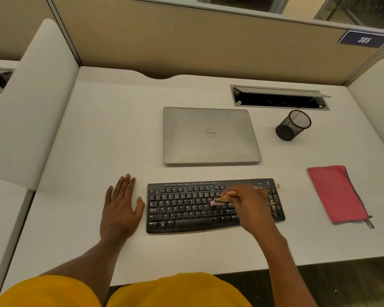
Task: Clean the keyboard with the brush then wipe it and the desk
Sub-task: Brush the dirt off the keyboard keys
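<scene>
Head cam view: the black keyboard [186,209] sits on the white desk [98,129] right in front of the person, with crumbs on its right end. The right hand [248,202] pinches a small wooden brush [223,198], its pink bristles down on the middle keys. The left hand [120,209] lies flat just left of the keyboard, fingers straight. A red cloth [335,193] lies off to the right, and a closed laptop [211,136] sits behind.

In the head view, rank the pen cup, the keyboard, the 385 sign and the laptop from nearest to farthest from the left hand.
1. Keyboard, just to the right of the left hand.
2. Laptop, closed, behind the keyboard.
3. Pen cup, to the right of the laptop.
4. 385 sign, farthest back, upper right.
</scene>
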{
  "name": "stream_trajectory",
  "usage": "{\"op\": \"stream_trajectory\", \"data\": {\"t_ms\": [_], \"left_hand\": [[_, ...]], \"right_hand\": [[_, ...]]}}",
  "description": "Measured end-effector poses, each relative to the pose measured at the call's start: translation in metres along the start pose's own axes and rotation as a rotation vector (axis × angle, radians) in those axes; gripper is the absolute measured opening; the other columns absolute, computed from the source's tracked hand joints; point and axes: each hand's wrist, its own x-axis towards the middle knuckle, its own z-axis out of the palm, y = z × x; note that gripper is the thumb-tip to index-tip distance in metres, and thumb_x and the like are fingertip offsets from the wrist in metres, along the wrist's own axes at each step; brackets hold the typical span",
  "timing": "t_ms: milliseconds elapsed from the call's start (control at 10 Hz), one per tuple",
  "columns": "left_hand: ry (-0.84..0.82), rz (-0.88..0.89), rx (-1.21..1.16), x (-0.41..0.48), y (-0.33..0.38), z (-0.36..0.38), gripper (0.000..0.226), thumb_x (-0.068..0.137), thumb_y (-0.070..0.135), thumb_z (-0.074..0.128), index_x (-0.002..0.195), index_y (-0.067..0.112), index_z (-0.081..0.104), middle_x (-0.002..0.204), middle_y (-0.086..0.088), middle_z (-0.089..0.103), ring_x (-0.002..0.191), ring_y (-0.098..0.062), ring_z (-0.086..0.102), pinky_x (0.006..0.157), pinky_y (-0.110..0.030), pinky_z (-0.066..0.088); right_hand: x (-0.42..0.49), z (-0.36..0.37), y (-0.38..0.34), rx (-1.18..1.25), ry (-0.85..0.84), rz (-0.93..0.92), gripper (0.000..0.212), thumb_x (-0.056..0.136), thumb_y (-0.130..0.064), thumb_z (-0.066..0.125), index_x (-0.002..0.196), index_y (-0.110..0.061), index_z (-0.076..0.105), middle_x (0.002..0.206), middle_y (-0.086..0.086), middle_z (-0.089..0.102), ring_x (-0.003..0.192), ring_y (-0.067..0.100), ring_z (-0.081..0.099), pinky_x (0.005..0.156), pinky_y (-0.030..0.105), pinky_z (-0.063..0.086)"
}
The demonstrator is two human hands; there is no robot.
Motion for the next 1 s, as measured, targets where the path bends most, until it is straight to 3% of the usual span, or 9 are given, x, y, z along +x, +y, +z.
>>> {"op": "stream_trajectory", "data": {"t_ms": [100,200,400,600,700,900,1000], "left_hand": [[-0.004,-0.001,0.003,0.0,-0.001,0.0,0.075,0.102,0.055,0.022,0.169,0.021,0.016,0.176,0.003,0.011,0.162,-0.01,0.0,0.133,-0.043,0.004],[-0.009,-0.002,0.002,0.001,-0.001,0.0,0.076,0.102,0.056,0.021,0.169,0.022,0.015,0.176,0.003,0.01,0.162,-0.01,0.0,0.133,-0.043,0.004],[-0.007,0.0,0.0,0.0,0.0,-0.001,0.075,0.103,0.055,0.023,0.169,0.022,0.016,0.176,0.002,0.01,0.163,-0.01,0.0,0.133,-0.044,0.004],[-0.013,-0.003,-0.003,0.0,-0.001,-0.001,0.074,0.103,0.055,0.024,0.169,0.023,0.015,0.177,0.003,0.008,0.162,-0.009,-0.003,0.133,-0.043,0.003],[-0.014,-0.005,-0.003,0.0,-0.001,0.0,0.074,0.103,0.055,0.024,0.169,0.023,0.014,0.177,0.003,0.008,0.162,-0.009,-0.002,0.133,-0.044,0.004],[-0.012,-0.005,-0.009,0.0,0.0,-0.001,0.074,0.103,0.053,0.025,0.169,0.022,0.016,0.177,0.003,0.01,0.162,-0.01,-0.001,0.133,-0.043,0.004],[-0.011,-0.004,-0.008,0.0,0.0,-0.001,0.074,0.103,0.053,0.025,0.169,0.022,0.016,0.177,0.003,0.01,0.162,-0.01,-0.001,0.133,-0.044,0.004]], "right_hand": [[-0.001,-0.017,0.009,-0.199,-0.001,0.13,0.022,0.099,-0.023,0.059,0.099,-0.042,0.068,0.102,-0.011,0.07,0.105,0.018,0.059,0.1,0.044,0.035],[-0.002,-0.02,0.008,-0.361,0.035,0.117,0.021,0.101,-0.022,0.055,0.103,-0.037,0.069,0.105,-0.009,0.07,0.108,0.018,0.056,0.098,0.04,0.032],[-0.003,-0.008,-0.001,0.025,-0.018,0.019,0.025,0.098,-0.022,0.059,0.092,-0.046,0.064,0.099,-0.014,0.065,0.104,0.015,0.057,0.099,0.049,0.043],[-0.002,-0.016,0.003,-0.229,-0.042,0.098,0.019,0.1,-0.025,0.056,0.099,-0.039,0.069,0.106,-0.009,0.069,0.11,0.017,0.056,0.099,0.041,0.034],[-0.004,-0.024,0.005,-0.383,-0.003,0.109,0.019,0.098,-0.019,0.058,0.102,-0.033,0.07,0.104,-0.007,0.068,0.11,0.018,0.056,0.087,0.034,0.027],[0.001,-0.011,0.0,-0.08,-0.061,0.014,0.019,0.099,-0.023,0.058,0.102,-0.037,0.071,0.108,-0.004,0.068,0.108,0.019,0.056,0.102,0.049,0.04],[0.0,-0.009,0.002,-0.08,-0.063,0.01,0.019,0.099,-0.023,0.059,0.102,-0.038,0.071,0.108,-0.003,0.069,0.107,0.02,0.057,0.102,0.049,0.042]]}}
